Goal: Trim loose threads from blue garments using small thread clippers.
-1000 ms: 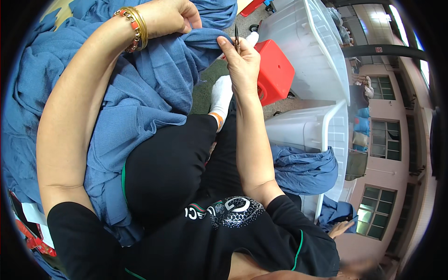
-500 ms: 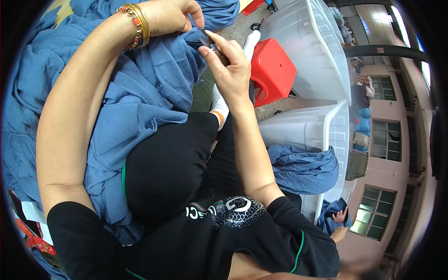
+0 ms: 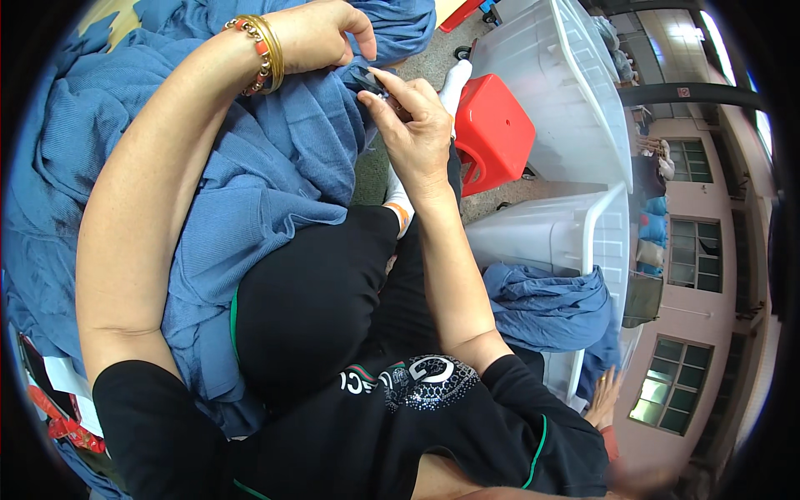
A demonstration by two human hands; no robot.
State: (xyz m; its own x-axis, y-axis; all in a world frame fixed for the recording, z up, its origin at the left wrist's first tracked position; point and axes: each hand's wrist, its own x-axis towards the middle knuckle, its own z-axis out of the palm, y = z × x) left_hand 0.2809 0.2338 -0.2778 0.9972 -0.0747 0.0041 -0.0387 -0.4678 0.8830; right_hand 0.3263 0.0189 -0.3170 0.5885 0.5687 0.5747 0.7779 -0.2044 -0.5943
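Observation:
Blue ribbed fabric [image 3: 283,133] lies in a big heap on my left and over my thigh. My left hand [image 3: 321,37], with gold bangles at the wrist, is bent over the fabric's far edge. Its fingers are curled and pinch the cloth, though their tips are partly hidden. Just nearer and to the right, my right hand [image 3: 412,125] is closed around small dark thread snips [image 3: 367,81]. The snips' blades point at the piece of fabric by my left hand; most of their body is hidden in my palm.
A red plastic stool [image 3: 500,125] stands right of my foot. Two translucent bins [image 3: 567,92] are on the right, the nearer one with blue cloth [image 3: 546,304] hanging over its side. Another person's hand [image 3: 604,400] rests on cloth at the lower right.
The view has shifted slightly. Both my hands stay close together at the fabric edge, the snips still in the right. The other person's hand has moved on the blue cloth.

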